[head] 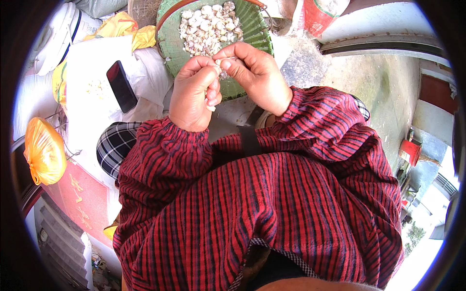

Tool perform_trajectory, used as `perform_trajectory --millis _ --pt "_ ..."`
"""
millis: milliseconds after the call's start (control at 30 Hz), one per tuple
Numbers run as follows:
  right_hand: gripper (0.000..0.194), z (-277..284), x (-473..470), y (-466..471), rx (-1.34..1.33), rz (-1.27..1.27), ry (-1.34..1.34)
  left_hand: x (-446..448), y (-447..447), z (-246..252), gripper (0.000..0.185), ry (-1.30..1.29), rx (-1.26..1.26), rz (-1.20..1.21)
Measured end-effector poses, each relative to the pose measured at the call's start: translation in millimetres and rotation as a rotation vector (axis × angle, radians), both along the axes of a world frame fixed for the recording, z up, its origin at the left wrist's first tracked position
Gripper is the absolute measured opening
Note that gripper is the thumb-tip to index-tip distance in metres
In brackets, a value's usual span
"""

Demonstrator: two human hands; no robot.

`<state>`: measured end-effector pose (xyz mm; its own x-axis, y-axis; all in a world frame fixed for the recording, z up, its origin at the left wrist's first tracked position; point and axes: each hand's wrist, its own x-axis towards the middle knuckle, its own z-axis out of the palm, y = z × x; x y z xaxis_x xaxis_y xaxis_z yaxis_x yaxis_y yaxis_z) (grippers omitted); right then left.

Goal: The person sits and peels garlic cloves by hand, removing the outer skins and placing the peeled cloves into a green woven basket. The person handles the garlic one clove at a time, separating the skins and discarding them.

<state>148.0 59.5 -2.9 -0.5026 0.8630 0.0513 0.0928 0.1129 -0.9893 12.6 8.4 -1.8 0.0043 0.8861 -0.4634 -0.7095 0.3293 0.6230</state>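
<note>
My left hand (195,92) and my right hand (255,74) meet over the near part of a green woven basket (164,47). Between their fingertips is a small pale garlic clove (218,62), gripped from both sides and partly hidden. Another pale clove (210,108) shows under the curled lower fingers of my left hand. Inside the basket lies a heap of garlic bulbs and cloves (209,27), with a brown handle (178,8) arching over it.
Left of the basket, a black smartphone (122,86) and some small pale pieces (96,88) lie on a white surface (82,69). Further left are a tied orange plastic bag (45,151) and a white bucket (60,40). A red and white sack (320,16) stands at the upper right.
</note>
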Motion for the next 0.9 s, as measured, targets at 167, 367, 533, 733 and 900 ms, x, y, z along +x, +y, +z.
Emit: perform_trajectory --millis 167,367,533,733,900 --pt "0.012 -10.3 -0.5 1.5 -0.156 0.035 0.136 -0.3 0.0 -1.8 0.006 0.000 0.023 -0.014" --pt "0.011 4.6 3.1 5.0 -0.714 0.037 0.381 0.2 -2.4 -4.7 0.008 -0.002 0.042 -0.011" --pt "0.013 3.6 6.2 11.1 -0.672 0.021 0.371 -4.3 -3.6 -6.1 0.008 -0.029 0.055 -0.057" --pt "0.010 8.3 6.9 9.4 -0.324 0.078 0.129 -3.1 -0.8 -4.4 0.004 0.127 0.035 -0.004" --pt "0.007 -6.2 5.4 12.1 -0.070 0.071 0.098 -5.9 -1.5 0.6 0.005 0.195 0.040 -0.028"
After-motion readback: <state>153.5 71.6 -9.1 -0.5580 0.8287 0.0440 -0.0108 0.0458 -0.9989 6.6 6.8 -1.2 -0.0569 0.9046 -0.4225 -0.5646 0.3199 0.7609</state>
